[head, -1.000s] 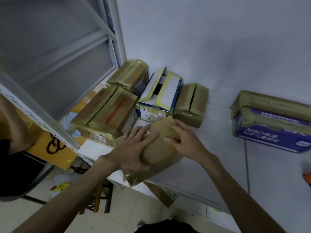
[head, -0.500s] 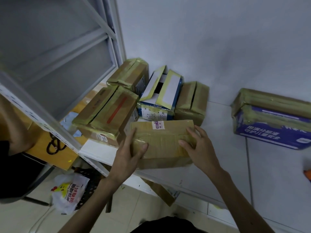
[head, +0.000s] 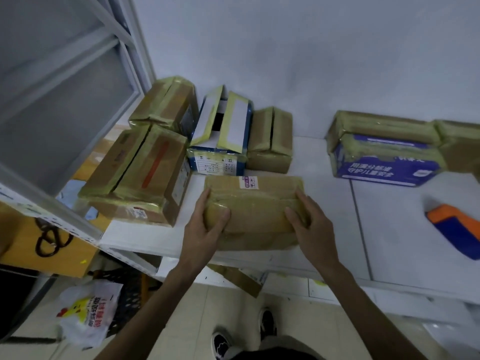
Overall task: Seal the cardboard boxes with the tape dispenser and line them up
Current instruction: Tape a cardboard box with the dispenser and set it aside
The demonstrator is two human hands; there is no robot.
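A flat brown taped box (head: 255,203) with a small white label lies on the white table (head: 389,211) near its front edge. My left hand (head: 205,224) grips its left end, thumb on top. My right hand (head: 311,224) grips its right end the same way. Behind it stand a blue-and-white box (head: 220,141) with its flaps open, a small brown box (head: 271,141), and two larger brown boxes (head: 140,172) (head: 166,105) at the left. An orange-and-blue tape dispenser (head: 457,227) lies at the right edge.
A taped blue box with white print (head: 384,152) sits at the back right against the wall. A grey metal shelf frame (head: 65,100) rises at the left. Below the table are a plastic bag (head: 88,313), a yellow board (head: 49,245) and my shoes (head: 267,323).
The box was tilted over the table's edge a second ago; both hands have turned it flat and pushed it further onto the table. The view has shifted, showing the tape dispenser.
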